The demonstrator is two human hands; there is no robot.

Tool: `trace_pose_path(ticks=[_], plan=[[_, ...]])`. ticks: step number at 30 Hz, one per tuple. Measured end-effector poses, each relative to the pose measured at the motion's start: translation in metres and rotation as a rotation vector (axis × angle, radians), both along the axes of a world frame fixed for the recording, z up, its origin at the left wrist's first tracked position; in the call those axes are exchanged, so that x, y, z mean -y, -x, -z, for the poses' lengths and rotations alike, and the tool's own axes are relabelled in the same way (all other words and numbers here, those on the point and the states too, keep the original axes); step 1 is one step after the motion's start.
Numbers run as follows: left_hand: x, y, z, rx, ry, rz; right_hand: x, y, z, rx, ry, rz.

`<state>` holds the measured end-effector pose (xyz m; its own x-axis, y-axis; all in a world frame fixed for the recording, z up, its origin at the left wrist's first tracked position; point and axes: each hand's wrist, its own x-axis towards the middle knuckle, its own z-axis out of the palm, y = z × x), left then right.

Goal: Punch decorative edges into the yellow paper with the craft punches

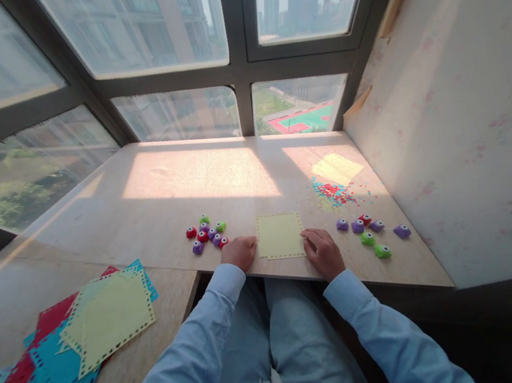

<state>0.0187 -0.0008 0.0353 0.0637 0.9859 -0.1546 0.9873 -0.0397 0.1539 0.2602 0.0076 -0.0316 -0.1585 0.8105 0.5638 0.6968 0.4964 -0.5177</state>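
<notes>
A pale yellow paper sheet (280, 235) with small holes punched along its edges lies flat in front of me, near the table's front edge. My left hand (240, 253) is closed at the sheet's left edge. At its right edge, my right hand (322, 251) pinches the paper between thumb and fingers. Close to my left hand sits a cluster of small craft punches (201, 236) in purple, red and green, each with an eye-like top. More craft punches (357, 226) in the same colours are spread to the right of my right hand.
Red, blue and yellow confetti (334, 193) is scattered at the right, beside a blank yellow paper stack (337, 169). On the left, a pile of punched sheets (113, 314) in yellow, blue and red overlaps. Windows (175, 113) border the table's back; a patterned wall (468, 119) stands right.
</notes>
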Motion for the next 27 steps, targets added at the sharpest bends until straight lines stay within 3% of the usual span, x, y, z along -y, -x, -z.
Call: trace_pose_path(ticks=[10, 14, 20, 27], plan=[[-0.003, 0.002, 0.005, -0.034, -0.039, 0.126, -0.001, 0.000, 0.001, -0.007, 0.025, 0.009], [-0.004, 0.000, 0.010, -0.034, -0.069, 0.095, -0.004, -0.003, 0.004, -0.060, 0.029, 0.032], [0.003, -0.010, 0.012, 0.021, -0.155, -0.004, -0.009, -0.008, 0.010, -0.124, 0.024, 0.221], [0.007, -0.041, 0.022, 0.211, -0.385, 0.269, -0.008, -0.006, 0.010, -0.057, 0.071, 0.252]])
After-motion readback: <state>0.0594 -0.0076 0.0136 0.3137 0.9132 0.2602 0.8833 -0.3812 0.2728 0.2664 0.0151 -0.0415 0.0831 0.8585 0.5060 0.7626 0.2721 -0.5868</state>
